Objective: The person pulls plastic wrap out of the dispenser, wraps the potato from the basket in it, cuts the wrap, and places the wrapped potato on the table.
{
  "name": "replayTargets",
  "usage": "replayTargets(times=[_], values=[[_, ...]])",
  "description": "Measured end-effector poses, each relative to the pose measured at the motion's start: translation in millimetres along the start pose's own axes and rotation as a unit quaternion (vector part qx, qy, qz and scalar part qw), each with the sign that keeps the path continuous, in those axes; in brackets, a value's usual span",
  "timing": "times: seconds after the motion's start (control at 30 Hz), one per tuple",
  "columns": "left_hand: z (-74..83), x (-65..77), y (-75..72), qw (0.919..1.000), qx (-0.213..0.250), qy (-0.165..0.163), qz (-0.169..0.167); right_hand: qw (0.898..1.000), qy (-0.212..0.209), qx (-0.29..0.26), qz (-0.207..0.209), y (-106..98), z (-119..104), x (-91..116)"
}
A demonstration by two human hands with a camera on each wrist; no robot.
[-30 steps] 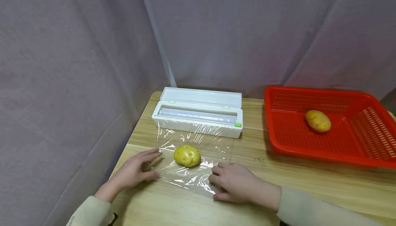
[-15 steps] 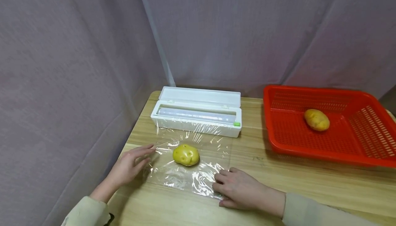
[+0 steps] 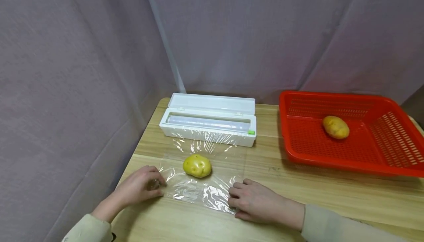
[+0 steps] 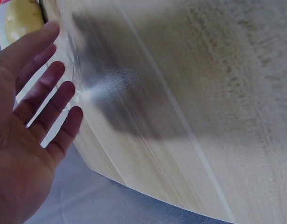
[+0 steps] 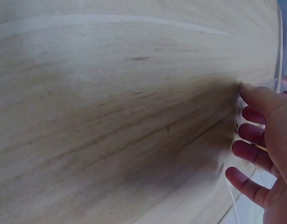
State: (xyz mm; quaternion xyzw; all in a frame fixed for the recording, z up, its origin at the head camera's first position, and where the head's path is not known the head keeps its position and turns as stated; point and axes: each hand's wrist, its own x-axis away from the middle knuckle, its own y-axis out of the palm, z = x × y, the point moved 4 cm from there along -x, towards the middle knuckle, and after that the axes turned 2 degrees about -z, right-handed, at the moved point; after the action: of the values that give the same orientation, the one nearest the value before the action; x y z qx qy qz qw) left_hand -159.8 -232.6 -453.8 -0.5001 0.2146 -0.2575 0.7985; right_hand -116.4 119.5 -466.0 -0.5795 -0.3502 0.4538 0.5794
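A yellow potato [image 3: 197, 165] lies on a sheet of clear cling film [image 3: 188, 192] that runs from the front of a white cling film dispenser [image 3: 207, 135]. My left hand [image 3: 140, 185] is at the film's left edge, fingers loosely bent. In the left wrist view, the fingers of that hand [image 4: 45, 98] are spread and apart. At the film's front right corner, my right hand [image 3: 253, 201] rests with bent fingertips touching the film. The right wrist view shows the right thumb [image 5: 257, 95] near the table surface, separate from the other fingers.
The dispenser's lid [image 3: 212, 104] stands raised at the back, with the film roll [image 3: 208, 122] inside. To the right is a red plastic basket [image 3: 331, 164] holding another potato [image 3: 336, 127]. Grey curtains [image 3: 232, 32] hang behind the wooden table [image 3: 185, 223].
My left hand moved left off the film, then slightly down to its left edge. The right hand slid slightly right and toward me, and the film's front lies flatter.
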Motion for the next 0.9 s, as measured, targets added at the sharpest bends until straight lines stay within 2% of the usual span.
replayTargets(times=[0.13,0.23,0.47,0.73,0.9], values=[[-1.5,2.7,3.5,0.9994,0.004,0.000,-0.035,1.000,-0.004,0.001,0.013,-0.6,0.8,-0.9],[-1.9,2.3,4.2,0.9993,-0.009,0.006,-0.036,1.000,-0.004,0.000,0.018,-1.3,2.3,-1.6],[-1.0,2.9,4.1,0.9981,-0.054,0.028,-0.010,0.999,0.003,-0.011,0.034,-2.1,4.3,-2.3],[1.4,7.5,8.1,0.9940,-0.082,0.061,0.037,0.999,0.011,-0.014,0.037,0.0,5.2,-1.4],[0.3,7.8,8.9,0.9949,-0.078,0.050,0.041,0.998,0.020,-0.034,0.053,-4.3,6.6,0.3]])
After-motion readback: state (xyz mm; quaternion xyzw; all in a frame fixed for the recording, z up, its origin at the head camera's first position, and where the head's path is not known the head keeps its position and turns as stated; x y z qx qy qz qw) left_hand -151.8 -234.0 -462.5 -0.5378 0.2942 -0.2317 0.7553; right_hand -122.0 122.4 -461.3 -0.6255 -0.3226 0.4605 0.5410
